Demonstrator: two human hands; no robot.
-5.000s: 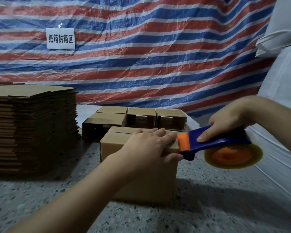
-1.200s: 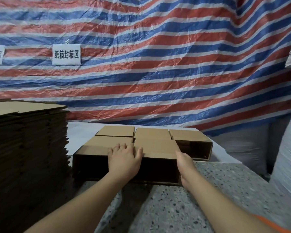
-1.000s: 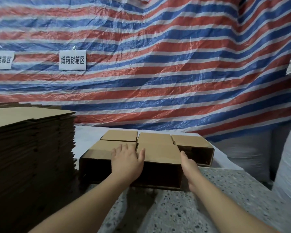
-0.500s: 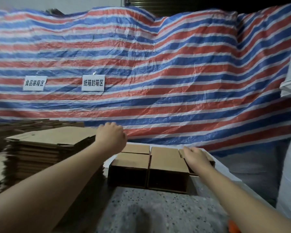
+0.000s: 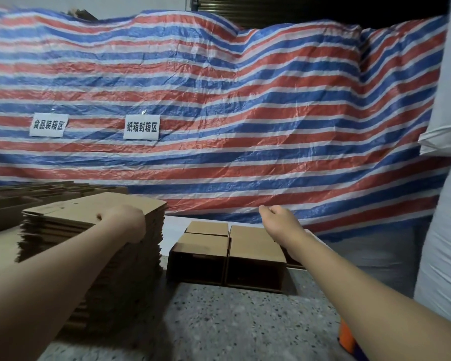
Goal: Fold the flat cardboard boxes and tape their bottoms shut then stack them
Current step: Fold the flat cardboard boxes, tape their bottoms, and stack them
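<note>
A tall stack of flat cardboard boxes point(image 5: 94, 212) stands at the left of the table. My left hand point(image 5: 126, 222) lies on the near right part of its top sheet; the fingers are hidden behind the back of the hand. Several folded boxes lie on their sides in the middle: a front left box point(image 5: 198, 256), a front right box point(image 5: 255, 254) and one behind point(image 5: 207, 227). My right hand point(image 5: 279, 222) hangs in the air above the right boxes, loosely curled and holding nothing. An orange and blue tape dispenser point(image 5: 348, 338) shows at the bottom right, partly behind my right arm.
The speckled stone table point(image 5: 219, 321) runs toward me. A red, white and blue striped tarp point(image 5: 245, 113) with two paper signs hangs behind. White sacks point(image 5: 448, 243) stand at the right edge. More cardboard point(image 5: 11, 204) lies at the far left.
Both hands have left the folded box set down beside the others. My left hand moved left and came down onto the flat stack; my right hand lifted off the boxes. The view tilted up.
</note>
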